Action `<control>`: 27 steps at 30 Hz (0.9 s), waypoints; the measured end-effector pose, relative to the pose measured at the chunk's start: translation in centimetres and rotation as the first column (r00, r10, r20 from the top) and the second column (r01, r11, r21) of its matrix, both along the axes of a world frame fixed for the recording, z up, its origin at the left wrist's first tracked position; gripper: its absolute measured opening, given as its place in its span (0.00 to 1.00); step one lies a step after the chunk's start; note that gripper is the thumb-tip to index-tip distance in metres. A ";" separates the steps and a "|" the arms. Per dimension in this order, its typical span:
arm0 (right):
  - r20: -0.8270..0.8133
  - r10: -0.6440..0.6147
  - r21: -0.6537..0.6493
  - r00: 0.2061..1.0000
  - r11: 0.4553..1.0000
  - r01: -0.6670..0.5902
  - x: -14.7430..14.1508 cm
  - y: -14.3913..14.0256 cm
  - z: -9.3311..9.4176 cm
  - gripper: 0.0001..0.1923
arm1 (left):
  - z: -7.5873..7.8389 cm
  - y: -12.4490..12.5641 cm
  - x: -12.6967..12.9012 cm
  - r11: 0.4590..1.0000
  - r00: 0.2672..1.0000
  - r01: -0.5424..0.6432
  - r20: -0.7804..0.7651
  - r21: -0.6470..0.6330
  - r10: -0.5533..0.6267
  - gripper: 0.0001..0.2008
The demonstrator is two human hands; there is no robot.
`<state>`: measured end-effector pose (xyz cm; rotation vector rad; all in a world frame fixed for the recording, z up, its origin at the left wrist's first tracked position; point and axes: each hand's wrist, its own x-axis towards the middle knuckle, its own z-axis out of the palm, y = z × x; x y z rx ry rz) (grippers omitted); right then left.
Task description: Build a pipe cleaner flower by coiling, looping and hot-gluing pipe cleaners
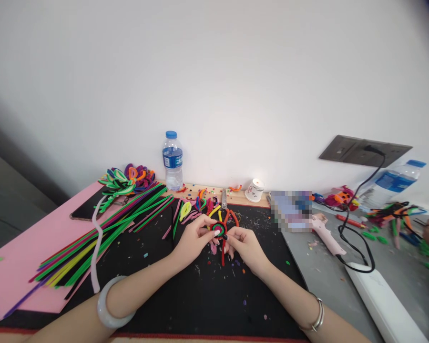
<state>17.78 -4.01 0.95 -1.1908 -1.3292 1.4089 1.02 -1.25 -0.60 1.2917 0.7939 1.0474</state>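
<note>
coil (pixel 218 230) between left hand (pixel 197 239) and right hand (pixel 246 247), over mat (pixel 207 305), pipe cleaners (pixel 80 270) way off left, bottle (pixel 173 164) and cup (pixel 255 191) back by the wall (pixel 236 95), glue gun (pixel 328 236) over right

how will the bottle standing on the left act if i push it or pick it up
The bottle would probably tip if pushed near its blue cap, since it stands tall and narrow. Its clear wall looks like thin plastic, so it may give when squeezed. How full it is can't be made out clearly, so its weight is uncertain.
</note>
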 end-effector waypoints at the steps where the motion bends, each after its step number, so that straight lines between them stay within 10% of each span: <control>1: 0.008 -0.010 0.001 1.000 1.000 0.010 0.0 0.0 0.1 0.14 | 0.0 0.0 0.0 1.000 1.000 0.007 0.001 -0.003 -0.007 0.10; 27: -0.182 0.003 -0.121 0.983 0.992 -0.025 0.6 0.2 -0.3 0.14 | 0.5 -0.3 0.1 0.999 0.999 0.044 0.005 -0.007 -0.044 0.12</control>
